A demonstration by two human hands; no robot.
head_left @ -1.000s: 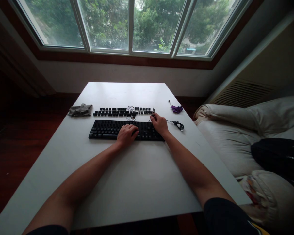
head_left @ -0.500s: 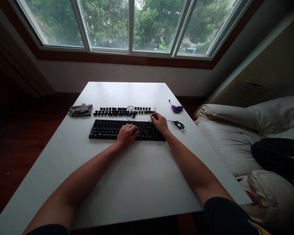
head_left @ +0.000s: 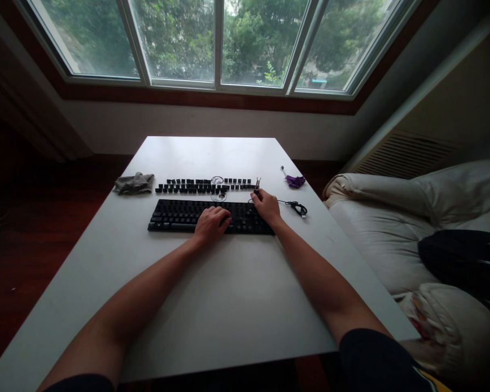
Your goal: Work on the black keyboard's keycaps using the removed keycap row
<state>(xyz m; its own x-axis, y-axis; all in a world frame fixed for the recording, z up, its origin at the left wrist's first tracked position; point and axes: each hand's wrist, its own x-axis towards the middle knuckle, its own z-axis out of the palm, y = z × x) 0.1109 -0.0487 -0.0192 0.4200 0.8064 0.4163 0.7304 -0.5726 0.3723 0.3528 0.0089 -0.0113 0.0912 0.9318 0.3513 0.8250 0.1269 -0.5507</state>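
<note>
A black keyboard (head_left: 175, 215) lies across the white table. My left hand (head_left: 212, 222) rests on its middle with curled fingers; a dark patch shows between thumb and forefinger, and whether that is a held piece or just the keyboard is unclear. Over the keyboard's back right part, my right hand (head_left: 265, 206) is closed in a pinch on a small tool with thin wire prongs pointing up, which looks like a keycap puller (head_left: 258, 184). Behind the keyboard stand two rows of loose black keycaps (head_left: 188, 189), the right end close to my right fingertips.
Two thin ring-shaped pieces, one a clear ring (head_left: 218, 179), lie among the keycaps. A grey cloth (head_left: 134, 184) sits at the left edge. To the right are a coiled USB cable (head_left: 297, 208) and a purple cloth (head_left: 295, 182). A pale sofa (head_left: 363, 228) stands beside the table.
The wire prongs at my right fingertips have shifted slightly left and stand more upright, as that hand turned a little. My left hand stays in place.
</note>
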